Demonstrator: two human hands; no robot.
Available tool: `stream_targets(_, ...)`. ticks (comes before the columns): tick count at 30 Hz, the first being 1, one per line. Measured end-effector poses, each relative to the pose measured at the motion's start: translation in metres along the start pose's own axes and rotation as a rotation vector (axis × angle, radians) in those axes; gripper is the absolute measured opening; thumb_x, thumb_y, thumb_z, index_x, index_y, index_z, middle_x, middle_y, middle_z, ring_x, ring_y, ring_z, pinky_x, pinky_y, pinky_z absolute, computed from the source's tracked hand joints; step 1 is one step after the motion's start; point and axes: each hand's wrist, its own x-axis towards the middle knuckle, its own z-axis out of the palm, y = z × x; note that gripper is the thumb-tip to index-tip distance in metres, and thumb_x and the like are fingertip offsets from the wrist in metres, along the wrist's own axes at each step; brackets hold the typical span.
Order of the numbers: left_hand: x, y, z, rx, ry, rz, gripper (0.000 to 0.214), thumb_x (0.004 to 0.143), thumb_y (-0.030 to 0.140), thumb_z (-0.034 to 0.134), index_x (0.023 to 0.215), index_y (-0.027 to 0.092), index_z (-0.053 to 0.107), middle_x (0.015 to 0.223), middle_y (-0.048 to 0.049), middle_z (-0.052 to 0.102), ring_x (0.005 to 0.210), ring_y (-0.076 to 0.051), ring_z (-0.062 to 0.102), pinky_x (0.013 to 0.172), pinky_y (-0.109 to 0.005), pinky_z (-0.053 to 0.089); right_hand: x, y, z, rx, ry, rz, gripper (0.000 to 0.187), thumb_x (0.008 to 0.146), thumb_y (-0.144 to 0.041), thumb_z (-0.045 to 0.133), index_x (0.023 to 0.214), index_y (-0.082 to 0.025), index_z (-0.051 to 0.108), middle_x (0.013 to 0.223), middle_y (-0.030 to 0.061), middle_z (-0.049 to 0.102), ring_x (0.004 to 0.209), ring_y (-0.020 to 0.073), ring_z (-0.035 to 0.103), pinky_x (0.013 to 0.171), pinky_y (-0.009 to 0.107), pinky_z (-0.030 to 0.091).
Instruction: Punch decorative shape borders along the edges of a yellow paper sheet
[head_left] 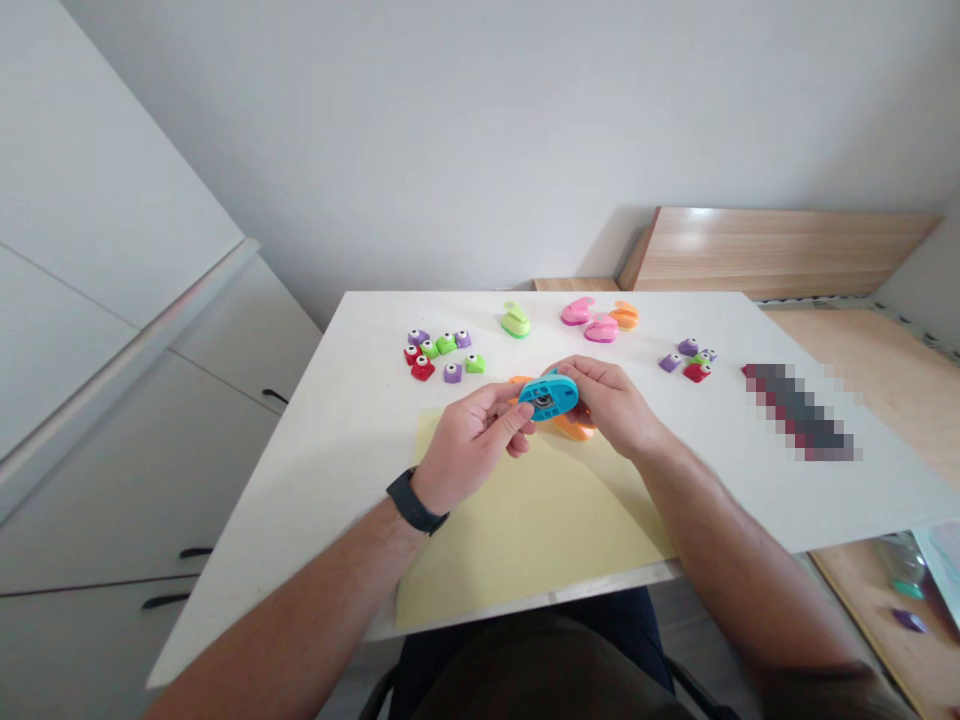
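A blue craft paper punch [550,397] is held above the table, its underside with a metal ring turned up towards me. My left hand [487,425] pinches its left end between thumb and fingers. On the other side, my right hand [604,395] has its fingers closed around the right end, partly hidden behind the punch. Just beyond and below the hands lies an orange punch [576,429], largely covered from view. A sheet of yellow paper [525,530] is spread on the table under both hands.
Small purple, green and red punches stand in a left group [447,343] and a right group [697,372]. Farther back are a light green punch [516,320], pink punches [601,328] and an orange one [625,315]. A pixelated dark item [799,412] lies at right on the white table [315,470].
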Motion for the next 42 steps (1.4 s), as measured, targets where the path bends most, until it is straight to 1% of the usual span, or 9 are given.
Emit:
stream_targets(7, 0.0, 0.004, 0.001, -0.004, -0.003, 0.04, 0.047, 0.093, 0.044, 0.07, 0.128, 0.014, 0.064, 0.082, -0.0043, 0.074, 0.06, -0.011, 0.065, 0.058, -0.025, 0.056, -0.003, -0.003, 0.0, 0.054, 0.004, -0.019, 0.033, 0.096, -0.047, 0.058, 0.091, -0.016, 0.069, 0.061, -0.0016, 0.055, 0.05, 0.0087, 0.045, 0.044, 0.021, 0.027)
stream_targets(12, -0.001, 0.005, 0.002, 0.026, 0.087, 0.017, 0.035, 0.091, 0.046, 0.072, 0.103, 0.014, 0.064, 0.084, -0.0058, 0.076, 0.061, -0.013, 0.068, 0.058, -0.026, 0.057, -0.002, -0.001, 0.002, 0.023, 0.023, -0.027, 0.033, 0.097, -0.047, 0.055, 0.092, -0.017, 0.069, 0.055, -0.0026, 0.052, 0.048, 0.0091, 0.041, 0.043, 0.022, 0.025)
stream_targets(16, -0.002, 0.005, 0.0, 0.121, 0.051, 0.031, 0.032, 0.094, 0.047, 0.068, 0.093, 0.015, 0.065, 0.077, -0.0022, 0.071, 0.061, -0.012, 0.066, 0.057, -0.024, 0.054, -0.002, 0.002, 0.003, 0.01, 0.025, -0.01, 0.032, 0.097, -0.046, 0.055, 0.091, -0.018, 0.069, 0.054, -0.0029, 0.052, 0.046, 0.0092, 0.04, 0.042, 0.022, 0.025)
stream_targets(20, -0.003, 0.008, -0.003, 0.154, -0.018, 0.03, 0.031, 0.097, 0.046, 0.064, 0.093, 0.015, 0.066, 0.068, 0.0018, 0.064, 0.056, -0.008, 0.059, 0.053, -0.02, 0.048, -0.003, 0.001, 0.001, 0.031, 0.0, 0.014, 0.026, 0.094, -0.04, 0.056, 0.089, -0.017, 0.068, 0.052, -0.0037, 0.051, 0.044, 0.0086, 0.038, 0.041, 0.022, 0.024)
stream_targets(24, -0.005, 0.008, -0.004, 0.158, -0.05, 0.051, 0.03, 0.099, 0.044, 0.06, 0.099, 0.015, 0.068, 0.068, 0.0022, 0.062, 0.056, -0.008, 0.056, 0.054, -0.021, 0.047, -0.001, -0.004, -0.006, 0.125, 0.047, 0.002, 0.014, 0.087, -0.026, 0.055, 0.082, -0.017, 0.064, 0.051, -0.0041, 0.051, 0.041, 0.0068, 0.034, 0.04, 0.022, 0.02)
stream_targets(29, -0.003, 0.003, -0.003, 0.118, -0.054, 0.105, 0.028, 0.103, 0.042, 0.055, 0.097, 0.016, 0.064, 0.073, 0.0014, 0.062, 0.061, -0.008, 0.056, 0.057, -0.022, 0.046, -0.001, -0.005, -0.01, 0.144, 0.047, 0.008, 0.017, 0.09, -0.03, 0.058, 0.082, -0.017, 0.063, 0.056, -0.0029, 0.055, 0.042, 0.0065, 0.038, 0.04, 0.021, 0.02)
stream_targets(33, -0.001, 0.0, 0.0, 0.067, -0.098, 0.07, 0.025, 0.103, 0.04, 0.056, 0.113, 0.017, 0.056, 0.076, 0.0023, 0.062, 0.064, -0.009, 0.055, 0.06, -0.023, 0.047, -0.003, -0.004, -0.007, 0.101, 0.045, 0.008, 0.021, 0.093, -0.036, 0.06, 0.086, -0.017, 0.065, 0.058, -0.003, 0.057, 0.044, 0.0069, 0.042, 0.04, 0.02, 0.024)
stream_targets(38, -0.004, 0.001, 0.004, 0.018, -0.185, -0.019, 0.064, 0.1, 0.04, 0.061, 0.151, 0.023, 0.028, 0.083, -0.0002, 0.07, 0.067, -0.013, 0.064, 0.062, -0.027, 0.053, -0.006, -0.007, -0.002, 0.032, 0.018, 0.007, 0.025, 0.096, -0.041, 0.059, 0.088, -0.018, 0.065, 0.06, -0.0033, 0.058, 0.045, 0.0067, 0.043, 0.041, 0.02, 0.026)
stream_targets(42, -0.005, 0.0, 0.005, -0.025, -0.252, -0.064, 0.079, 0.097, 0.039, 0.065, 0.159, 0.027, 0.017, 0.086, -0.002, 0.072, 0.063, -0.014, 0.067, 0.058, -0.028, 0.055, -0.008, -0.007, 0.005, -0.031, -0.035, 0.009, 0.029, 0.097, -0.048, 0.059, 0.094, -0.019, 0.062, 0.065, -0.0034, 0.06, 0.049, 0.0075, 0.047, 0.042, 0.02, 0.03)
